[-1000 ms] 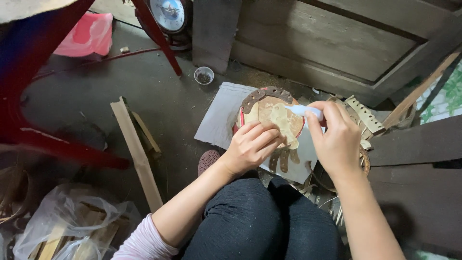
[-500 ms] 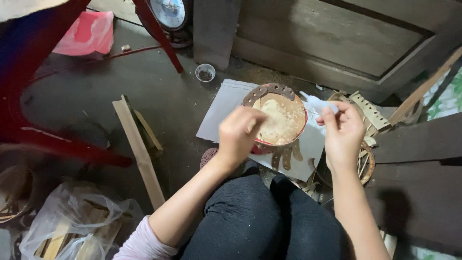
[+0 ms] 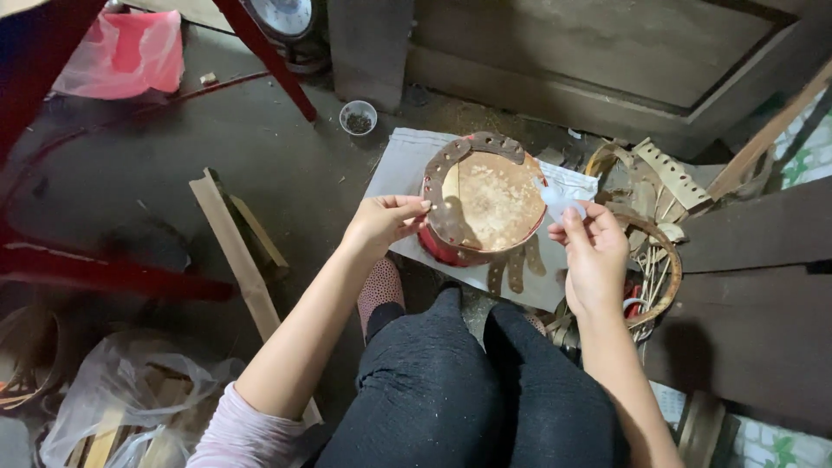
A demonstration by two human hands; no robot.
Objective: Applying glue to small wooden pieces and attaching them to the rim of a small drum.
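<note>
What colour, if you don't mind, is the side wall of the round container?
Red, seen in the head view on the round container below its brown strip.

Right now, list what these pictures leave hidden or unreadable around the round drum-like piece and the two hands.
- Head view: the red side of the round piece is mostly hidden by its own top and the brown punched strip.
- The small pale thing in the right hand is blurred; its kind is unclear.
- The left hand pinches something too small to see.
- The small cup has contents too small to tell.
</note>
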